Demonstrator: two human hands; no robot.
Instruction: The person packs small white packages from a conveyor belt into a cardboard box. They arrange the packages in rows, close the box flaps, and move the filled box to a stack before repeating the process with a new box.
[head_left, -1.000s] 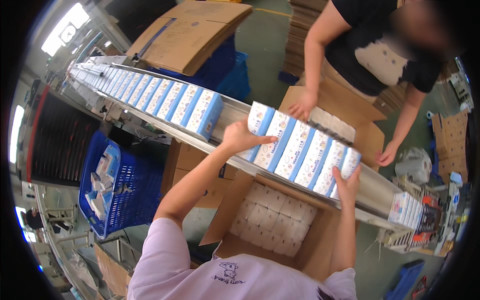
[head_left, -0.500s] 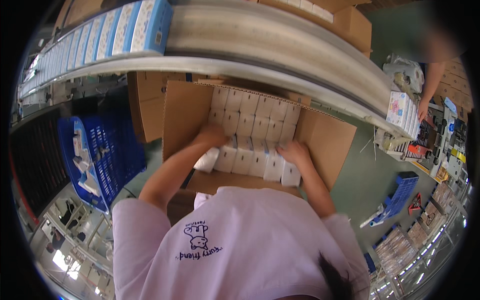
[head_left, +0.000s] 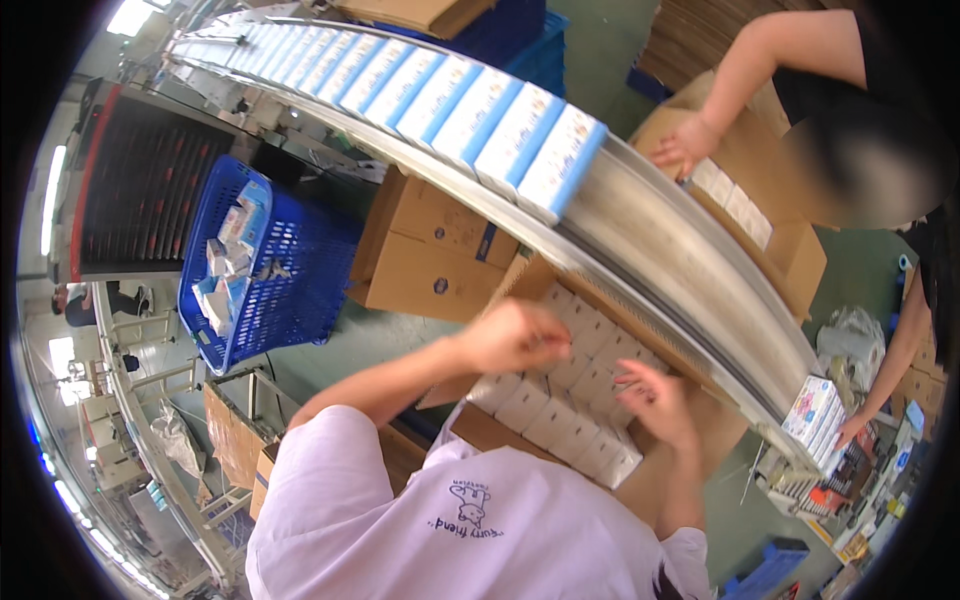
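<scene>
My left hand hovers over the near-left part of an open cardboard carton. Its fingers are loosely curled and hold nothing. My right hand is spread open above the carton's right side, also with nothing in it. Rows of white packs lie packed flat inside the carton, right under both hands. Above them a metal conveyor curves across the view, carrying a long row of blue-and-white packs that ends just upper right of my left hand.
A blue plastic basket with loose packs stands to the left. A closed brown carton sits under the conveyor. Across the belt a co-worker's hand rests on another carton. A few packs stand at the conveyor's right end.
A second ago both hands gripped a row of packs on the conveyor. They set it down in the carton and have now lifted off it with nothing in them.
</scene>
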